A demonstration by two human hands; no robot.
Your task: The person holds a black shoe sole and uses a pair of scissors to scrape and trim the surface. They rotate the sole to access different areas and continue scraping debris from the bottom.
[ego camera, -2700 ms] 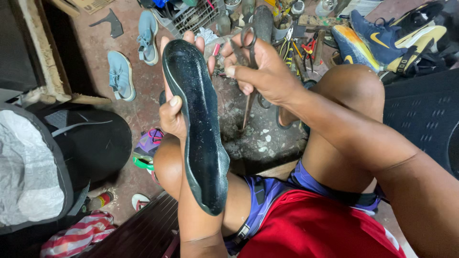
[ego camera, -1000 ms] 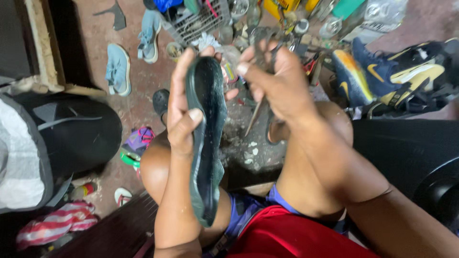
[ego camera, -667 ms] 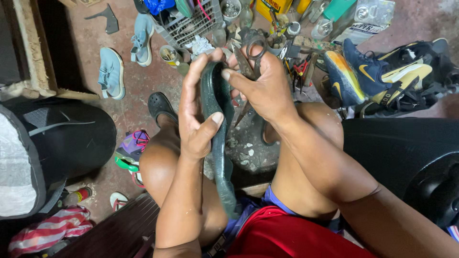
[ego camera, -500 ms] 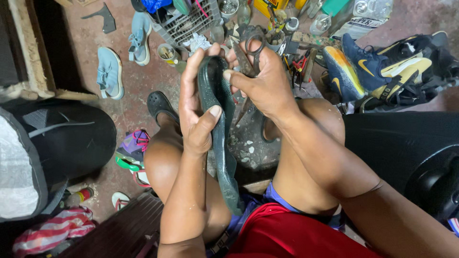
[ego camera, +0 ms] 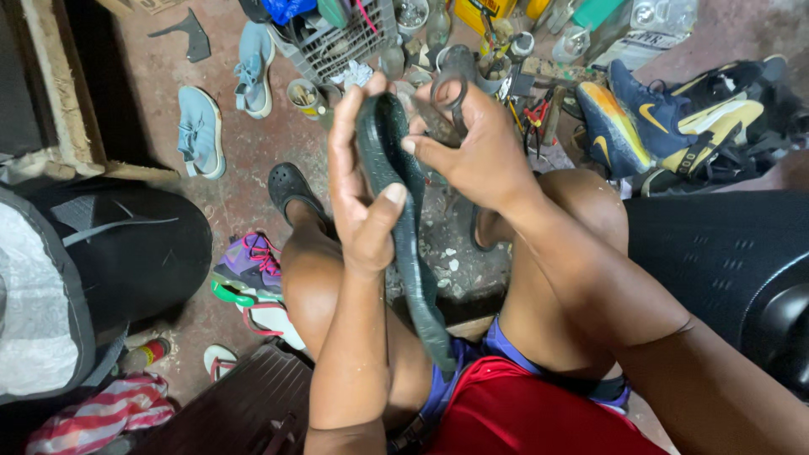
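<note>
On the far left, a pair of light blue cloth shoes lies on the reddish floor. Nearer, a small purple and pink shoe sits beside the person's knee.

The left hand is clamped around the long dark green rubber shoe sole. The thumb presses on its near face and the fingers wrap the far side. The sole stands up tall, its top end high in front of the person and its low end down by the red shorts.

A few seconds ago the sole's flat face looked up at the camera. Now it has turned, so we see mostly its thin edge. This looks like the hands are turning it to work along the rim.

The right hand is closed on grey metal scissors, and its fingers touch the top of the sole.

Far behind stands a grey wire basket. On the far right lies a pile of blue, orange and yellow sports shoes.
</note>
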